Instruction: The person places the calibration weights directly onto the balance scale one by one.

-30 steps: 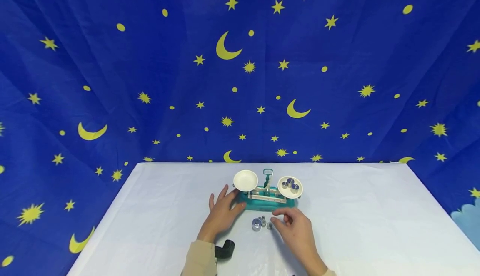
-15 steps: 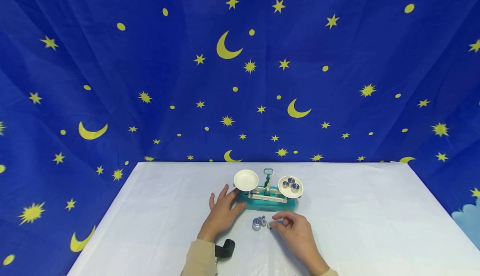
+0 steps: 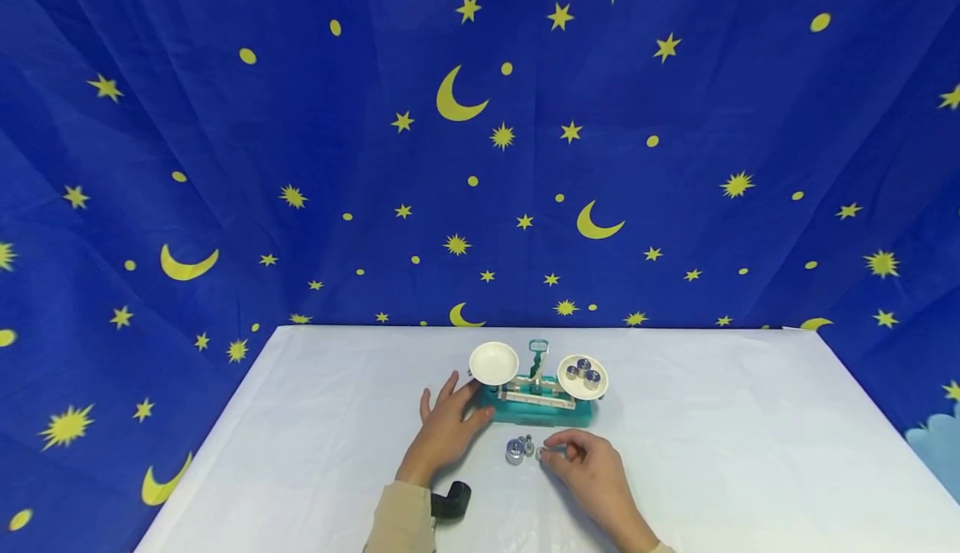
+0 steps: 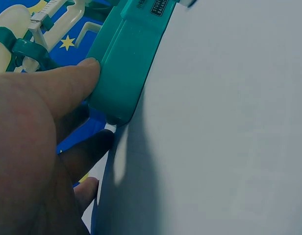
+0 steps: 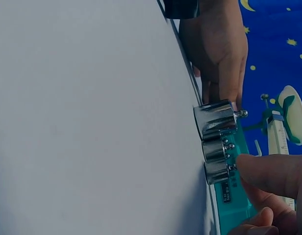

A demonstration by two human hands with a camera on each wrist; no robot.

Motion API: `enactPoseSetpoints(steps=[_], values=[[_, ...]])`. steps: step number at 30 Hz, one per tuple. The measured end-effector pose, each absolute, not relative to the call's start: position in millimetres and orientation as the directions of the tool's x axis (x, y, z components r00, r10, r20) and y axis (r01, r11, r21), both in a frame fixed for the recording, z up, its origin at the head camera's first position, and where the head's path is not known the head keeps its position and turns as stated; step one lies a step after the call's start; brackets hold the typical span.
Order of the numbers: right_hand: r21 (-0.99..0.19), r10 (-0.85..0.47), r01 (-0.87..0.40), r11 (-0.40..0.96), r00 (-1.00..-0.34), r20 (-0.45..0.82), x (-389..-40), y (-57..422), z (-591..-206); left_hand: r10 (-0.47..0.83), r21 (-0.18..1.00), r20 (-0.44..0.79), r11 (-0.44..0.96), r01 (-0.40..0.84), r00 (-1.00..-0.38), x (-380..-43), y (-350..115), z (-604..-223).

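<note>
A teal-based balance scale (image 3: pixel 536 409) with two white pans stands on the table. My left hand (image 3: pixel 446 432) holds the left end of its base, thumb at the front edge and index finger behind; the other fingers spread past the end. In the left wrist view the thumb (image 4: pixel 80 78) lies against the teal base (image 4: pixel 126 63). My right hand (image 3: pixel 596 470) pinches a small metal weight (image 3: pixel 540 454) at its knob, thumb and index fingertips close around it. Beside it stand a larger weight (image 3: pixel 515 451) and smaller ones (image 5: pixel 214 151).
Three metal weights (image 3: pixel 592 379) sit in the right pan (image 3: pixel 570 390). The left pan (image 3: pixel 493 363) holds nothing. A black band piece (image 3: pixel 452 501) is at the left wrist. Behind the white table (image 3: pixel 750 419) hangs a blue curtain (image 3: pixel 675 103) with moons and stars.
My right thumb and index finger have moved slightly in and closed on the small weight. My left hand stays at the scale's base. The head view has shifted slightly.
</note>
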State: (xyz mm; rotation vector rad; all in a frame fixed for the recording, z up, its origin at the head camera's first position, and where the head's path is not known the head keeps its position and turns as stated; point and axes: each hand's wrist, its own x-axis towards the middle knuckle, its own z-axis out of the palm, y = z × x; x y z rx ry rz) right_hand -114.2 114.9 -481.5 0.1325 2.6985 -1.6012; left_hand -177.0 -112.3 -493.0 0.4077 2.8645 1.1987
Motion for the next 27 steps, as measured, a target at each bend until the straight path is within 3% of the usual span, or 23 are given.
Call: enactPoseSetpoints(steps=[27], values=[[-0.83,0.078,0.072,0.554,-0.996,-0.034,-115.6,114.5,-486.4,0.245,0.699,0.097,0.673,0.241,-0.965,-176.4,-113.0,-492.7]])
